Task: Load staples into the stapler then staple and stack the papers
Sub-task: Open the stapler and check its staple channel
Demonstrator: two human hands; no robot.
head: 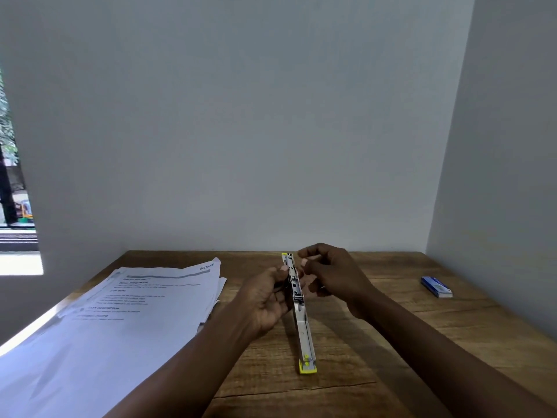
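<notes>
A yellow and silver stapler (302, 321) lies swung fully open on the wooden desk (391, 357), its metal staple channel facing up. My left hand (265, 300) grips it at the hinge from the left side. Just right of the far half, my right hand (331, 273) hovers with thumb and forefinger pinched together; whether staples are between them is too small to tell. A spread pile of printed papers (126, 312) covers the left part of the desk. A small blue staple box (436, 286) lies at the right.
Pale walls close the desk at the back and on the right. A window opening (15, 206) is at the far left. Bare wood shows between the stapler and the blue box.
</notes>
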